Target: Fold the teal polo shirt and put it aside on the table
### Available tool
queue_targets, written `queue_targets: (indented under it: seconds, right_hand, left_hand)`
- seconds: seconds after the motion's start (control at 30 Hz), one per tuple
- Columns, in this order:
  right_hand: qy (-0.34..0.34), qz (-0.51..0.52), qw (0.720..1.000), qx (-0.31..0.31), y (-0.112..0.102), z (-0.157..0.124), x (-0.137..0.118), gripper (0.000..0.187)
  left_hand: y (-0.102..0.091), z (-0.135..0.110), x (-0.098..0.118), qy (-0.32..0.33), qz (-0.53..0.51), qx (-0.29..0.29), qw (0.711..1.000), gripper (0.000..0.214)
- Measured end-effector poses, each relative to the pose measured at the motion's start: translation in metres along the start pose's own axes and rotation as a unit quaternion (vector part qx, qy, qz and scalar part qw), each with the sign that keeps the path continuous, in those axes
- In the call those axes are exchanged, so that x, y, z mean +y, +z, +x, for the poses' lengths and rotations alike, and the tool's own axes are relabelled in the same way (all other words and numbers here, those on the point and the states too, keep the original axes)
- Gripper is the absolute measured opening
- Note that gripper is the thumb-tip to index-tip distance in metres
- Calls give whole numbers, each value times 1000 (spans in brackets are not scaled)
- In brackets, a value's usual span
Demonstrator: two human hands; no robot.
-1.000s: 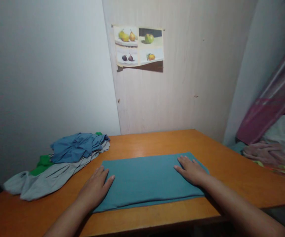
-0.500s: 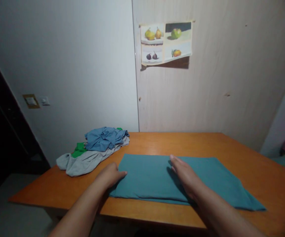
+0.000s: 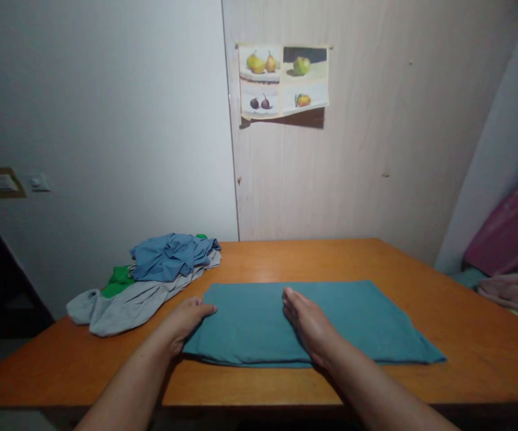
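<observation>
Both hands flat on teal cloth (image 3: 353,320): left hand (image 3: 185,318) at edge, right hand (image 3: 309,323) mid-cloth, seemingly pressing.

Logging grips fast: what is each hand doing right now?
Left hand: open, resting at the teal cloth edge.
Right hand: open, flat on it.
</observation>
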State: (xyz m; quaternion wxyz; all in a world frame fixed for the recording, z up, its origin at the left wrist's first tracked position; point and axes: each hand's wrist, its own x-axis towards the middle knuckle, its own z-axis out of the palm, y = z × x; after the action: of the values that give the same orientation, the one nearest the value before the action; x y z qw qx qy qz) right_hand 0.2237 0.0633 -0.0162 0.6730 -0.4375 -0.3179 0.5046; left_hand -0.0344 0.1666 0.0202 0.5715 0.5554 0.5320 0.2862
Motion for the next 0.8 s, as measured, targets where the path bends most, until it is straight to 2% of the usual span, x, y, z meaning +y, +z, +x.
queue_targets:
  seconds: [0.1,0.2,0.37,0.5,0.6,0.7,0.8]
  right_hand:
    - [4,6,1000,7,2,0,-2,59]
    - [10,7,1000,6,2,0,-3,57]
    - [22,26,999,26,0,0,-4,60]
    - [26,49,998,16,-2,-1,-4,64]
    - [33,69,997,12,-5,1,-5,67]
    - [40,80,996,15,-6,3,-7,62]
    - [22,80,996,14,-2,6,-10,50]
  left_hand:
    - [1,1,2,-22,-100,-23,994,25]
    - [7,0,7,-16,-174,-42,984,26]
    - [32,-6,31,31,-178,-93,979,33]
    - [65,-6,58,71,-159,-139,975,40]
    - [100,-3,67,73,-110,-154,979,42]
    - [136,2,60,68,-44,-155,985,47]
    - [158,5,45,64,-2,-146,987,60]
